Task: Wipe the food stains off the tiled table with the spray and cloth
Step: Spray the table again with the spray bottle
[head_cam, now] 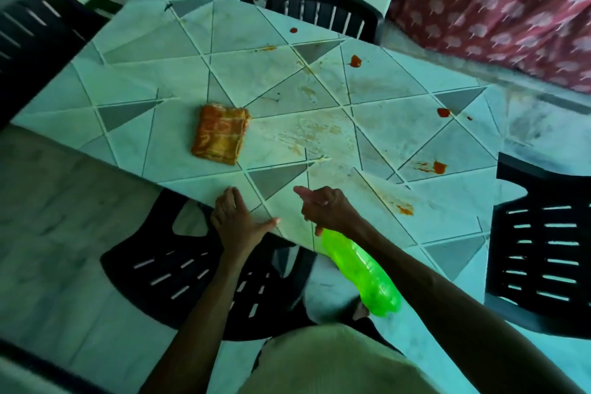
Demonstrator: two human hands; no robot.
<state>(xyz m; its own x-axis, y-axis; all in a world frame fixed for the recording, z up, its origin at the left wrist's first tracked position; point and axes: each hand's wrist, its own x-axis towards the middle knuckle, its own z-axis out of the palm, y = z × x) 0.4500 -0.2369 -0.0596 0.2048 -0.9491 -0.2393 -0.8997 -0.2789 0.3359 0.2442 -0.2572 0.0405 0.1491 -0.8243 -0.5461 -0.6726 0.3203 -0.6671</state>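
A squirt could miss from here. The right hand hides the nozzle, so I cannot tell just where it aims, and some spray might fall on the floor or on the black chair below the cloth's near side. The red blobs lie well apart from the cloth, far off to its right and beyond it, so the spray may not reach them from this spot. The orange smears start just to the right of the cloth, and a wet wipe could push them wider. The bottle could also bump the table's edge, because most of it hangs out past that edge. The right hand grips the top of the green spray bottle, fingers curled round it and one finger poking out toward the cloth. The left hand lies flat on the edge of the tiled table, fingers spread, nearer to the person than the cloth. The bottle is nearer than the cloth too, and to its right. Its long side runs from the hand back toward the person's body. Its bottom points down and back, and its top points at the table, toward the smears right of the cloth. The cloth is folded flat, with its long side running from near to far.
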